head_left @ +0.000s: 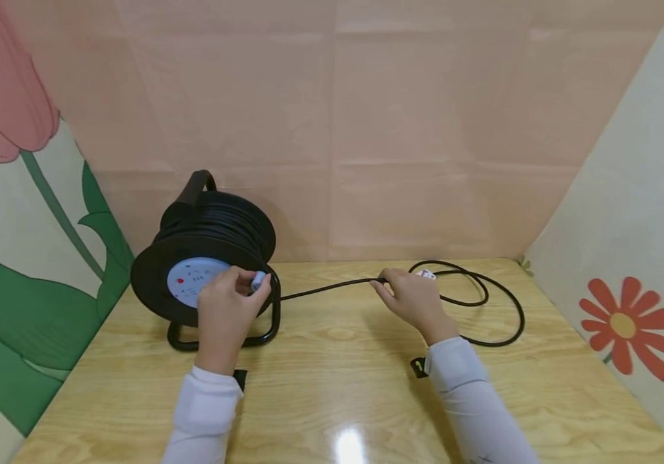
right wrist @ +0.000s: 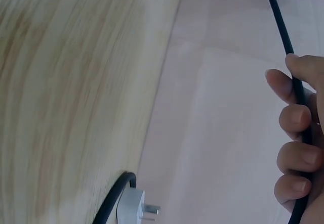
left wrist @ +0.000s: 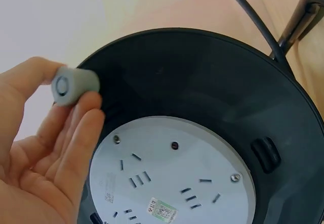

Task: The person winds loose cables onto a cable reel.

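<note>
A black cable reel with a pale socket panel stands on the left of the table. Between thumb and fingers, my left hand pinches the small grey-blue winding knob at the reel's near face. My right hand grips the black cable, which runs fairly straight from the reel. In the right wrist view, its fingers curl round the cable. Beyond that hand the cable lies in loose loops, and a white plug shows its metal pins.
The reel rests on a black tubular stand with a carrying handle on top. A wooden table lies beneath, with a pink covering behind. Painted panels with a tulip and a red flower flank both sides.
</note>
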{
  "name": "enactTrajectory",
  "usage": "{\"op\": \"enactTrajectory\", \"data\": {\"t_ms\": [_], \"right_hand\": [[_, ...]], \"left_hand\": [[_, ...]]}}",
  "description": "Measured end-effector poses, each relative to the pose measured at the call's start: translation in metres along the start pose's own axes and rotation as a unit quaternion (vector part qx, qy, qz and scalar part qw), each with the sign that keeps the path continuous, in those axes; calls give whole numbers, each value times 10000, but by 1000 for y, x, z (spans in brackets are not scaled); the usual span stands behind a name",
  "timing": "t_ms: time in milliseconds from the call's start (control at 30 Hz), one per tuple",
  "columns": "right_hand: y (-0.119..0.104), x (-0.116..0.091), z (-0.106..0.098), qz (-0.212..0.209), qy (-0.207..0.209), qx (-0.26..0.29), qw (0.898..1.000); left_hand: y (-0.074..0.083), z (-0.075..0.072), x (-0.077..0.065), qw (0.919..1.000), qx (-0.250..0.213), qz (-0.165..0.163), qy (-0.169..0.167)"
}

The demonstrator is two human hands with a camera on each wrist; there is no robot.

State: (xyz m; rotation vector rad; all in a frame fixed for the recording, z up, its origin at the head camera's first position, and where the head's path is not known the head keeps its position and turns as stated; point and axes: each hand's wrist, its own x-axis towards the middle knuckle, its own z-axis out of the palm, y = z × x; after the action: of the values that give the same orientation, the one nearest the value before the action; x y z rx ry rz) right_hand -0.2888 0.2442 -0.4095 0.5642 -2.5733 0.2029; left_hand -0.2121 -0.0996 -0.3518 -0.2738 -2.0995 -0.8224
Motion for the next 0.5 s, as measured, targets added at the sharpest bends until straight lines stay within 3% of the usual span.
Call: {"op": "enactTrajectory", "data": {"t_ms": [133,333,500], "right_hand": [[-6,3,2,-17,215,62,9997],[-14,4,2,333,395,175,9985],[-20,5,0,507,362,178,9979]], "left_hand": [[0,2,-1,9992,97,-188,-354],[1,2,-2,9963,303,-286,-753],[-2,0,-4,9873,485,-759,-1311]]}}
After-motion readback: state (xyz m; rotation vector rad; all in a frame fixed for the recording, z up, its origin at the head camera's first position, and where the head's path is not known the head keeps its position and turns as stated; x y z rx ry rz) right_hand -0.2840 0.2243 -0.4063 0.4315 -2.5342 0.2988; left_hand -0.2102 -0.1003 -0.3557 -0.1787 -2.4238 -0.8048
